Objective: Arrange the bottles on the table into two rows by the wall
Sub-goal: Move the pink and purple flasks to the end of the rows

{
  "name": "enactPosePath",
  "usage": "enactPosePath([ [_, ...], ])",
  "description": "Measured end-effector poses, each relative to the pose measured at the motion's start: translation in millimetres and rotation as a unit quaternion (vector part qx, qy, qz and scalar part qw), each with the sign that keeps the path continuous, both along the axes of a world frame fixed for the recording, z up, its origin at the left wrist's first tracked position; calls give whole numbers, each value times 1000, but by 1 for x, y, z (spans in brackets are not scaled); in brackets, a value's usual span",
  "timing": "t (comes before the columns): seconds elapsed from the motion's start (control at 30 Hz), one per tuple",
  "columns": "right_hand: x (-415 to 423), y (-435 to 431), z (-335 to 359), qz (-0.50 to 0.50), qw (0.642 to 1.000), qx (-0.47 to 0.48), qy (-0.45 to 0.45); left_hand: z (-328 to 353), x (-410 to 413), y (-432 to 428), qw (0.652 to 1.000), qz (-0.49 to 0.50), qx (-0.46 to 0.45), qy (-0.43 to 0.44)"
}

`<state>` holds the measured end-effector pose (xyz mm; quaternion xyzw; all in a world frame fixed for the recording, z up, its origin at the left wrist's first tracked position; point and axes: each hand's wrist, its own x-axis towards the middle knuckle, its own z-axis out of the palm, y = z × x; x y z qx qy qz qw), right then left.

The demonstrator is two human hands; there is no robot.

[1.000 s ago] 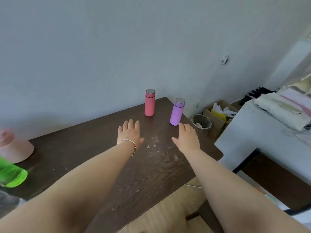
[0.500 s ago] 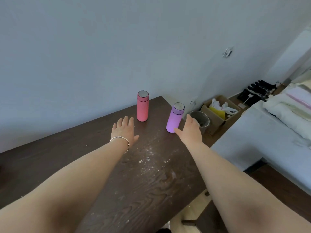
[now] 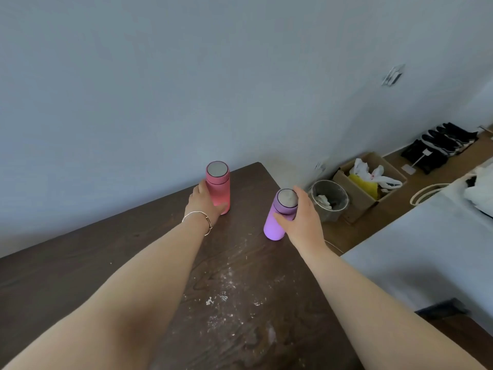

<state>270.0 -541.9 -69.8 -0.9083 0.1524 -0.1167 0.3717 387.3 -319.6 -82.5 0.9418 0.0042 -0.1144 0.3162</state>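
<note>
A coral-pink bottle (image 3: 220, 186) with a silver cap stands upright near the far right corner of the dark wooden table (image 3: 80, 268), close to the wall. My left hand (image 3: 204, 202), with a thin bracelet at the wrist, wraps around its lower left side. A purple bottle (image 3: 277, 221) with a silver cap stands to the right, near the table's right edge. My right hand (image 3: 300, 218) grips it around the upper part, just under the cap. Both bottles rest on the table.
White powdery marks (image 3: 226, 297) streak the tabletop between my arms. Beyond the right edge, on the floor, stand a grey bin (image 3: 330, 198), a cardboard box with bags (image 3: 369, 180) and dark shoes (image 3: 440, 145). A pale grey surface (image 3: 426, 252) lies at the right.
Both hands have reached forward from hovering over the table and closed on the bottles, left on the pink one, right on the purple one. The view has shifted right and closer.
</note>
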Motion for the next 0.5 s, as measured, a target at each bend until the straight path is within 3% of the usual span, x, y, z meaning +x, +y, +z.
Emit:
enactPosePath([
  [0.13, 2, -4, -10, 12, 1000, 18, -11, -8, 12, -14, 993, 84, -76, 16],
  [0.5, 5, -4, -14, -24, 997, 65, -22, -33, 13, -12, 985, 104, -133, -37],
])
